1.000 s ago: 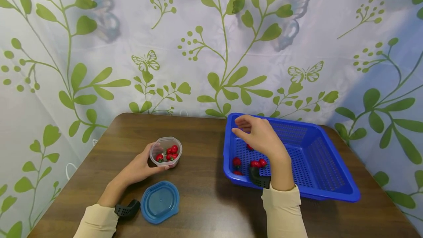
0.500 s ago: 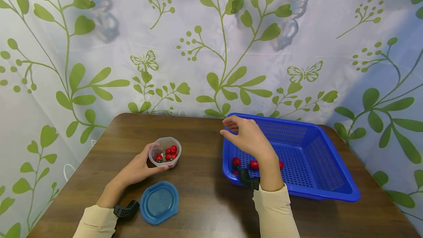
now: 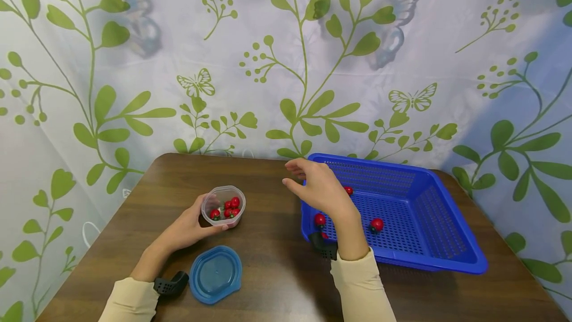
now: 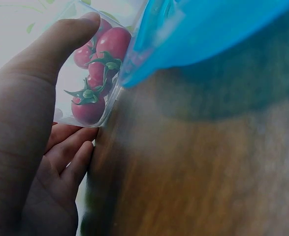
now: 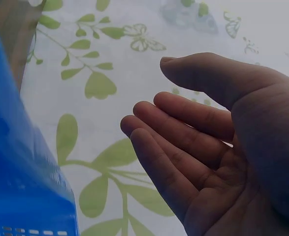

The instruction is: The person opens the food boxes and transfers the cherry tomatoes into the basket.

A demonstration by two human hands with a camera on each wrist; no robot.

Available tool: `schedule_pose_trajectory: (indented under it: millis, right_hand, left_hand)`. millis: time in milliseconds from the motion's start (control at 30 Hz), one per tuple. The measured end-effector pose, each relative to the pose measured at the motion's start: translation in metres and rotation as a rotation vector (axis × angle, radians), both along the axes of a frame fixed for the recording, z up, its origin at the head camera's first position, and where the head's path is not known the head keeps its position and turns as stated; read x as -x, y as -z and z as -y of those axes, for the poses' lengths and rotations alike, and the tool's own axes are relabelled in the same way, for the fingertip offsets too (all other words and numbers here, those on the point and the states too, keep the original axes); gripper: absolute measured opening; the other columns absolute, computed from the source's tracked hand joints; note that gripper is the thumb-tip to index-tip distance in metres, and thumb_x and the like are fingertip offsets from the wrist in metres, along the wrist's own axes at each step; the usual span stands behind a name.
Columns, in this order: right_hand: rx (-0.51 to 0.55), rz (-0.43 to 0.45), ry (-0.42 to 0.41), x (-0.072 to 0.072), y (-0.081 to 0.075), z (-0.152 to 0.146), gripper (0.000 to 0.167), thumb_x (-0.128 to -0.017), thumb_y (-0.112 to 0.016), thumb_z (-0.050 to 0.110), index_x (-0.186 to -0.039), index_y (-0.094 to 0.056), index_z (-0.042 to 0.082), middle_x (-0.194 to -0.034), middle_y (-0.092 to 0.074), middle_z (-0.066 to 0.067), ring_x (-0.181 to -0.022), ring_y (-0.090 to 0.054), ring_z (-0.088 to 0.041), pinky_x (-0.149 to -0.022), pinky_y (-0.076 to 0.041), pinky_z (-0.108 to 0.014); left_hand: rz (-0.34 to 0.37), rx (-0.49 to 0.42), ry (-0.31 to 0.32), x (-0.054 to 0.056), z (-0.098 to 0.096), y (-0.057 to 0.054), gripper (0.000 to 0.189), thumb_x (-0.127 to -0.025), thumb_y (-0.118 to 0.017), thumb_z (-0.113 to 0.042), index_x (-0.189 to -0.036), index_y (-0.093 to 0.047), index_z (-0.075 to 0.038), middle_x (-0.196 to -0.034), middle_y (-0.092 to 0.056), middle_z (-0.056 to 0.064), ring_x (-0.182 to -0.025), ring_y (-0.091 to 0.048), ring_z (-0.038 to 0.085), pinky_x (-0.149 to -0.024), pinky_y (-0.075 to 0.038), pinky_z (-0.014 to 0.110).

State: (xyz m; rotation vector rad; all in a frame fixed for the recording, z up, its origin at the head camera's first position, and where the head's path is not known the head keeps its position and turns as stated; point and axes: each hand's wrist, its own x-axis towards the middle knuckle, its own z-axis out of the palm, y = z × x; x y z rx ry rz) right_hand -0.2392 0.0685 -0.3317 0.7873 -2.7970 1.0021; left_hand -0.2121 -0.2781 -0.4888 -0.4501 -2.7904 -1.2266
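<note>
My left hand (image 3: 189, 227) grips a small clear plastic container (image 3: 229, 187) standing on the table, thumb on the near side and fingers around the far side. Inside it lie several red cherry tomatoes (image 3: 235, 202) with green stems, seen close up through the wall in the left wrist view. My right hand (image 3: 317, 185) hovers above the left rim of a blue perforated basket (image 3: 384, 177). In the right wrist view its fingers are loosely bent, thumb apart, with nothing between them. Several cherry tomatoes (image 3: 377, 225) lie scattered in the basket, some partly hidden by my right arm.
A blue lid (image 3: 216, 275) lies on the brown wooden table (image 3: 272, 202), just in front of the container. Behind the table hangs a white curtain (image 3: 268, 88) printed with green leaves and butterflies. Black wrist cameras sit on both arms.
My right hand has moved left from over the basket to its left rim, uncovering tomatoes in the basket. The left hand and the container have stayed put.
</note>
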Motion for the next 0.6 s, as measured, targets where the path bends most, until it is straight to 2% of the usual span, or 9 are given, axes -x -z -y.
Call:
schedule_pose_trajectory:
  millis: [600]
  right_hand:
    - [-0.02,-0.027,-0.043,-0.002,0.008,0.035,0.038,-0.097,-0.074,0.026,-0.131,-0.068,0.01,-0.128,-0.072,-0.005,-0.118,-0.068,-0.023,-0.1,-0.055,-0.042]
  left_hand:
    - [0.019,0.002,-0.007,0.001,0.0,-0.001,0.091,-0.084,-0.085,-0.047,-0.148,-0.036,-0.006,-0.143,-0.057,0.016,-0.135,-0.054,0.038,-0.113,-0.04,0.061]
